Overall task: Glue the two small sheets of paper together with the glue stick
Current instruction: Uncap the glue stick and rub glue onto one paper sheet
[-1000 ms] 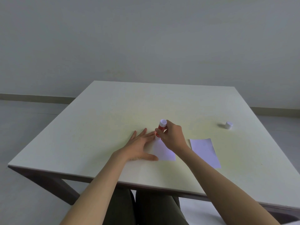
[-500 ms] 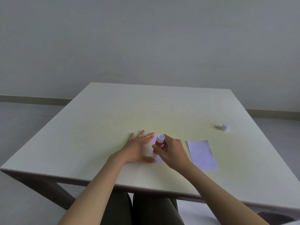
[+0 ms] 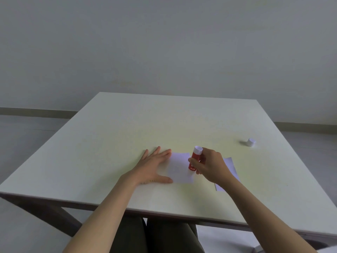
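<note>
Glue stick [image 3: 194,159]: red barrel, white end up, tilted, tip on near paper sheet [image 3: 179,168]; right hand [image 3: 211,166] gripped around it. Left hand [image 3: 152,167] flat, fingers spread, pinning sheet's left edge. Second sheet [image 3: 230,166] beside, on counter [image 3: 109,143]. White cap [image 3: 251,142] well apart.

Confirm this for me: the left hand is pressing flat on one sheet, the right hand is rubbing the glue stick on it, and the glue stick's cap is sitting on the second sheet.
Not quite. The cap sits on the bare table, far right, away from the second sheet, as the head view shows. The rest holds: the left hand presses flat on one sheet while the right hand holds the glue stick down on it.
</note>
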Motion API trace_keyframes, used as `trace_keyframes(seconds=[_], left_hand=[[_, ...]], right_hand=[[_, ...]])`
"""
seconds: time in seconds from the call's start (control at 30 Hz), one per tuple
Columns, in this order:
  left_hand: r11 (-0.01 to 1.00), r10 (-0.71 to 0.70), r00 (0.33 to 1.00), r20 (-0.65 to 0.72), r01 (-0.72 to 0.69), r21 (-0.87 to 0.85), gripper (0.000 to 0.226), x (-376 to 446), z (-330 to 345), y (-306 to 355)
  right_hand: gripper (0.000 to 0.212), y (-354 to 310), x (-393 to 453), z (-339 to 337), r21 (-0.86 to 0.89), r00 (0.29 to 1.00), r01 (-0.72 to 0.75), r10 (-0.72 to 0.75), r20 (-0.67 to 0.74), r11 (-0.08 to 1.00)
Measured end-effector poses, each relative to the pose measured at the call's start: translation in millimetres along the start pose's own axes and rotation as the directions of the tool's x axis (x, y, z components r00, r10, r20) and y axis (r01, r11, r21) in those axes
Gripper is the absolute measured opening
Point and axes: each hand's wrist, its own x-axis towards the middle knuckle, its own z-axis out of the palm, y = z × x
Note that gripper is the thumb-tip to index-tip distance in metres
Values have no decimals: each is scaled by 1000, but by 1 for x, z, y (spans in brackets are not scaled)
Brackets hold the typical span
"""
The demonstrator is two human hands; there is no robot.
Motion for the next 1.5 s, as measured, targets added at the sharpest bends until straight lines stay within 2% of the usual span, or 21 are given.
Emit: trace_keyframes(seconds=[0.17, 0.33, 0.5, 0.63, 0.9, 1.03, 1.17, 1.5], left_hand=[[1000, 9, 1000, -12, -9, 29, 105, 0, 1, -1], [999, 18, 1000, -1, -18, 33, 98, -1, 1, 1], [1000, 17, 1000, -10, -17, 10, 93, -1, 2, 1], [1000, -2, 1000, -5, 2, 21, 101, -1, 2, 0], [1000, 12, 1000, -20, -12, 23, 101, -2, 1, 0], [999, 15, 1000, -22, -14, 29, 102, 0, 1, -1], [999, 14, 1000, -20, -13, 49, 103, -1, 2, -1], [995, -7, 1000, 29, 4, 104, 105, 0, -2, 0]], right_hand=[[19, -9, 11, -2, 87, 995, 31, -22, -99, 996], [18, -35, 27, 28, 84, 992, 128, -128, 1, 988], [20, -27, 34, 38, 77, 995, 98, -100, 24, 992], [19, -14, 32, 28, 9, 996, 84, -84, -29, 996], [17, 6, 27, 4, -16, 994, 15, -17, -109, 1000], [18, 5, 28, 1, 50, 982, -20, 29, -187, 999], [16, -4, 30, 8, 70, 985, 14, -2, -172, 997], [15, -3, 18, 16, -23, 989, 33, -36, -145, 999]])
